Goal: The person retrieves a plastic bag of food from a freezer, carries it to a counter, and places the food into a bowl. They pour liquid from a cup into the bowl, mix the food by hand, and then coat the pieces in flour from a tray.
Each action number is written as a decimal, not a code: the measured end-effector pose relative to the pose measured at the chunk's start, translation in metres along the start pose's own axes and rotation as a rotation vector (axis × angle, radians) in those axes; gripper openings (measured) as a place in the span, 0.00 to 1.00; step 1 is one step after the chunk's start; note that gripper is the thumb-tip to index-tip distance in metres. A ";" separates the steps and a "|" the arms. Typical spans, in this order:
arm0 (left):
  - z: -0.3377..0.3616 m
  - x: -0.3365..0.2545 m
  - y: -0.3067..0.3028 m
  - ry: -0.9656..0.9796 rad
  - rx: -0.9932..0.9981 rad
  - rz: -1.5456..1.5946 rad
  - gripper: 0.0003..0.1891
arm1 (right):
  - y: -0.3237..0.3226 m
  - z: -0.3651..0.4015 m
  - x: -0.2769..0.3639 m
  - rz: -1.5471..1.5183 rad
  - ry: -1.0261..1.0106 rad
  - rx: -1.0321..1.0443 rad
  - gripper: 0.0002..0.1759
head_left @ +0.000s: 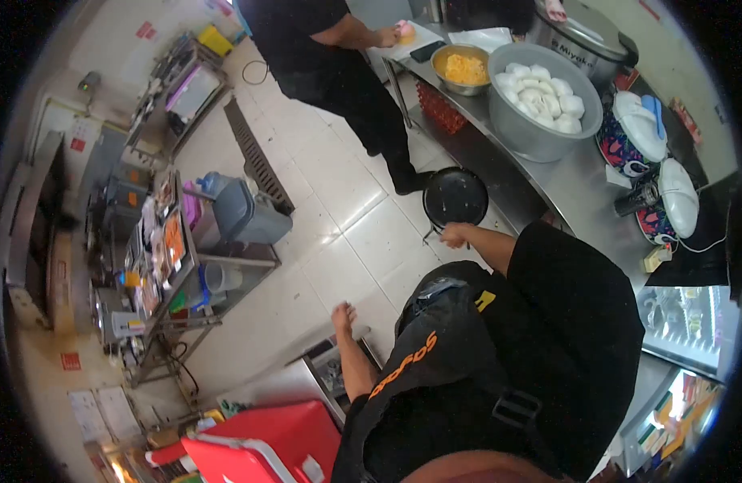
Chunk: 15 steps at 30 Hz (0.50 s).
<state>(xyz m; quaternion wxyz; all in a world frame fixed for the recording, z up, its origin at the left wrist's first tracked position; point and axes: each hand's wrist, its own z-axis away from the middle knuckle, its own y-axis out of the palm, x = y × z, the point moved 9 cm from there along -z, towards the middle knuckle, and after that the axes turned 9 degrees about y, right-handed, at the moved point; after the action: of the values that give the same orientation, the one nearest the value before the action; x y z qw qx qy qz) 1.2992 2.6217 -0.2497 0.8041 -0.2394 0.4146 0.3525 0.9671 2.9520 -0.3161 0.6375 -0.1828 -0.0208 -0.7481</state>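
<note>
My right hand [454, 235] is closed round the handle of a black frying pan [455, 197]. The pan hangs out in front of me over the tiled floor, its dark round inside facing up. Away to the left, my left hand [344, 315] hangs in the air with loosely curled fingers and nothing visible in it. Below that hand is the edge of a steel counter [307, 378]. I wear a black apron [435, 346] with orange lettering.
A co-worker [339, 88] stands ahead at the steel table [548, 181]. It bears a bowl of orange food [466, 71], a grey tub [540, 145] of white bundles and patterned cookers [628, 137]. A red cooler box [266, 439], grey bin [246, 213] and loaded shelves [174, 241] are left.
</note>
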 end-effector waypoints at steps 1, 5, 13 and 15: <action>-0.010 0.024 -0.013 0.030 -0.016 0.095 0.12 | -0.012 -0.002 0.040 -0.115 -0.052 -0.010 0.16; -0.020 0.089 -0.045 -0.351 -0.114 0.160 0.13 | -0.074 -0.034 0.204 -0.237 -0.447 -0.005 0.14; -0.215 -0.027 -0.101 -0.444 -0.042 0.068 0.12 | -0.288 0.279 0.477 -0.821 -1.286 -0.510 0.10; -0.289 -0.084 -0.111 -0.394 -0.006 0.012 0.12 | -0.315 0.457 0.494 -0.740 -1.376 -1.145 0.13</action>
<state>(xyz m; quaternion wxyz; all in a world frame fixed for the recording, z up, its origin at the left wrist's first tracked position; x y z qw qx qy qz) 1.2062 2.3243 -0.3260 0.8669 -0.1656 0.2495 0.3986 0.7181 2.6640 0.3217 0.0243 -0.8456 -0.0782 -0.5275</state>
